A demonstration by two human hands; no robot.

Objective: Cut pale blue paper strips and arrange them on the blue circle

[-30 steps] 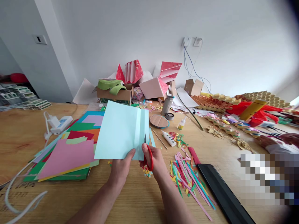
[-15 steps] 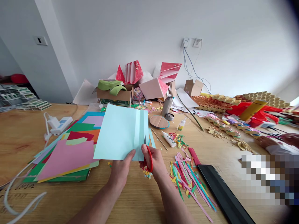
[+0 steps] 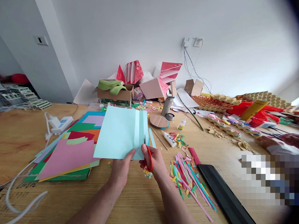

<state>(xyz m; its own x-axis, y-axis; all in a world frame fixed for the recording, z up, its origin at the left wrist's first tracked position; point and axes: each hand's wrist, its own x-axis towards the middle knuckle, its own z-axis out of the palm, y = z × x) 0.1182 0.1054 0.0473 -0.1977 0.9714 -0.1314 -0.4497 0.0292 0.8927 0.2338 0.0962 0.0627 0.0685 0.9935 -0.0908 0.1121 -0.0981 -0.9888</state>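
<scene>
A rectangular pale-blue paper sheet (image 3: pixel 120 133) is held over the brown wooden surface (image 3: pixel 102 199), with paler lengthwise stripes near its three o'clock edge. The left hand (image 3: pixel 121 169) is closed on its six o'clock edge, thumb on top, the other fingers hidden beneath. The right hand (image 3: pixel 153 158), between four and five o'clock from the sheet's middle, grips red-handled metal scissors (image 3: pixel 149 160). Their dark blades point to twelve and meet the sheet close to its three o'clock edge; how far apart the blades stand cannot be told.

Seen from the sheet, an overlapping pile of coloured paper in pink, green, red and blue (image 3: pixel 67 155) lies between eight and nine o'clock. At three o'clock sits a white plastic glue bottle (image 3: pixel 169 139), lying on its side; a flat round brown cardboard disc (image 3: pixel 159 121) is between two and three. A loose heap of thin multicoloured paper strips (image 3: pixel 187 174) spreads at four o'clock, just beside a long black flat tray-like object (image 3: pixel 219 185). At two o'clock a grey metal bottle (image 3: pixel 166 107) stands upright, and at twelve is an open cardboard box (image 3: pixel 127 94) with green material draped over it.
</scene>
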